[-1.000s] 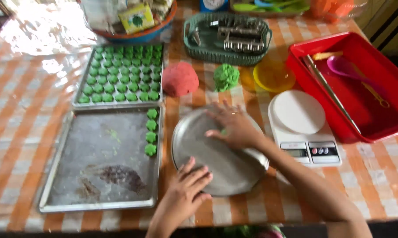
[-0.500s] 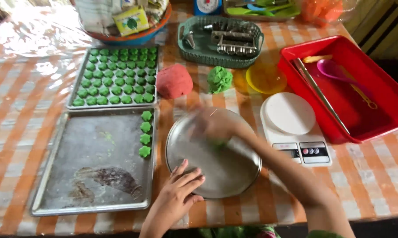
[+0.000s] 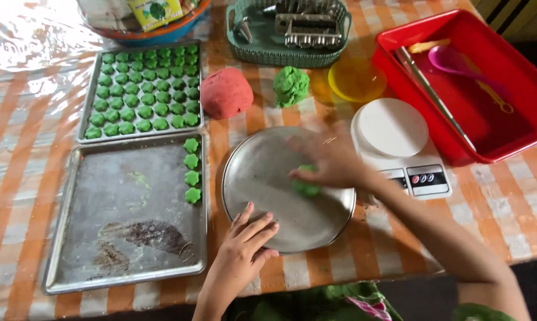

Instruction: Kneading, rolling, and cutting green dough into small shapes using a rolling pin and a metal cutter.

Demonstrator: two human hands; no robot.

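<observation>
The left hand [image 3: 242, 249] lies flat and open, holding nothing, on the rim of the round silver metal plate [image 3: 262, 178] at 7 o'clock. The right hand [image 3: 331, 160] presses a small lump of green dough [image 3: 306, 187] at the plate's middle; the blur hides whether its fingers close. The dough looks soft, light and squishy, best pinched gently. At 9 o'clock sits a flat silver baking tray [image 3: 126, 249] with four green flower cookies [image 3: 191, 169]. At 2 o'clock stands a white kitchen scale [image 3: 393, 128], very close. Farther off rest a red dough ball [image 3: 226, 92] and a red plastic tub [image 3: 518, 89].

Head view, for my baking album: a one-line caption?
Right hand presses green dough on a round metal plate, left hand steadying.
</observation>
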